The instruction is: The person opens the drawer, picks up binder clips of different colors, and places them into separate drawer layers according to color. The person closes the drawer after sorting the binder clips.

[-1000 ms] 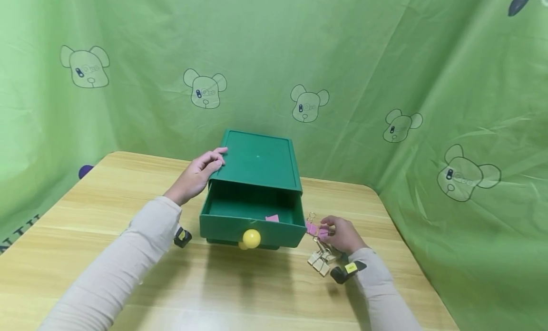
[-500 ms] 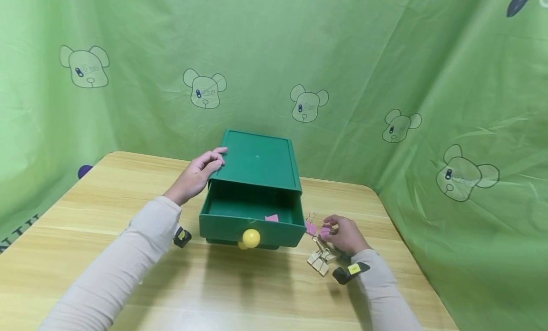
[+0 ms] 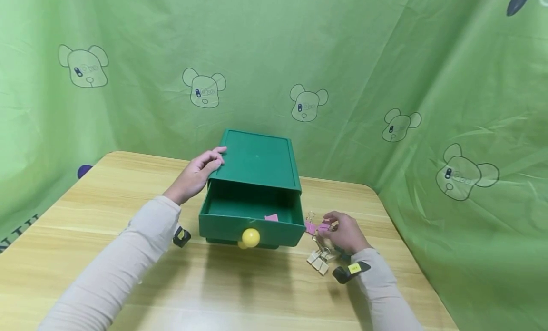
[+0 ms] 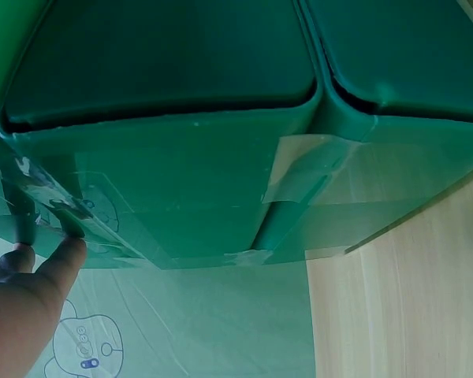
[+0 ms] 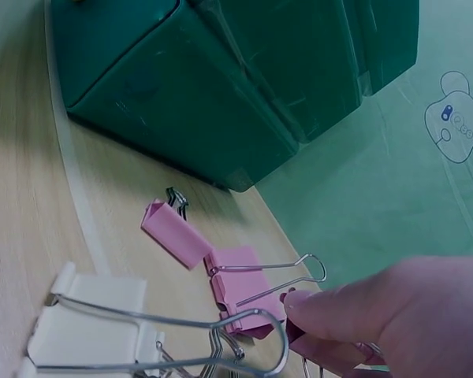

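Note:
A green plastic drawer box [image 3: 259,156] stands on the table with its upper drawer [image 3: 248,226] pulled out. Inside that drawer lies a pink piece [image 3: 271,218], mostly hidden by the front wall. My left hand [image 3: 193,175] rests against the box's left upper edge, fingers relaxed; the left wrist view shows its fingertips at the taped side. To the right of the box, my right hand [image 3: 346,232] pinches a pink binder clip [image 5: 331,352], largely covered by thumb and fingers. Other pink binder clips [image 5: 240,287] lie beside it, and white binder clips [image 5: 91,315] lie nearer me.
Yellow round knobs [image 3: 250,238] stick out from the drawer fronts. The wooden table [image 3: 171,283] reaches the green curtain [image 3: 257,60] behind and to the right. Black straps with yellow labels [image 3: 353,269] hang at both wrists.
My right hand shifts slightly right, then stays among the clips; the pink clip at its fingertips changes angle. My left hand and the drawer box have not visibly moved.

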### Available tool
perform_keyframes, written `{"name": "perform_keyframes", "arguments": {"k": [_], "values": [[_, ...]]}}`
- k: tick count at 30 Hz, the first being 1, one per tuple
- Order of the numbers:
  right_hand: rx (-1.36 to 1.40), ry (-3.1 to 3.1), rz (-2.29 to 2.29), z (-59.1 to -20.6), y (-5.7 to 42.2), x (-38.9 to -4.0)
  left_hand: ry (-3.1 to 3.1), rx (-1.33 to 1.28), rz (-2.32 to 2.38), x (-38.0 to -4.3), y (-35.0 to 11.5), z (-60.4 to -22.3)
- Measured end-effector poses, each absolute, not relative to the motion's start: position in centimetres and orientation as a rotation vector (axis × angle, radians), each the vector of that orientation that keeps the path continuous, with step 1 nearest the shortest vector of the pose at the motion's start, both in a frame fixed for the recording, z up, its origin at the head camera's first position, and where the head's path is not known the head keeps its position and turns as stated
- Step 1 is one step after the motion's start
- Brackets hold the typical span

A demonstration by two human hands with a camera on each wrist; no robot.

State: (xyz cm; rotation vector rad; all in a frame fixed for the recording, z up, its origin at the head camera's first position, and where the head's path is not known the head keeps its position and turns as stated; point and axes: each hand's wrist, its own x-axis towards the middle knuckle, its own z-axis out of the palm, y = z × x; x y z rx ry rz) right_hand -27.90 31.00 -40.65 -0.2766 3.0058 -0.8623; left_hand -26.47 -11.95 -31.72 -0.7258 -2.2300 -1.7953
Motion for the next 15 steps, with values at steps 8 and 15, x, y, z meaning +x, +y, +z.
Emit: {"name": "perform_keyframes", "arguments": {"k": [8, 15], "values": [[-0.283, 3.009, -0.863, -40.15, 30.82, -27.7, -2.224, -0.721, -1.803, -26.39, -11.92, -31.77], [-0.301, 3.041, -0.849, -39.73, 30.6, -27.6, -2.229, -0.719, -1.79, -26.49, -11.95, -31.78]]}}
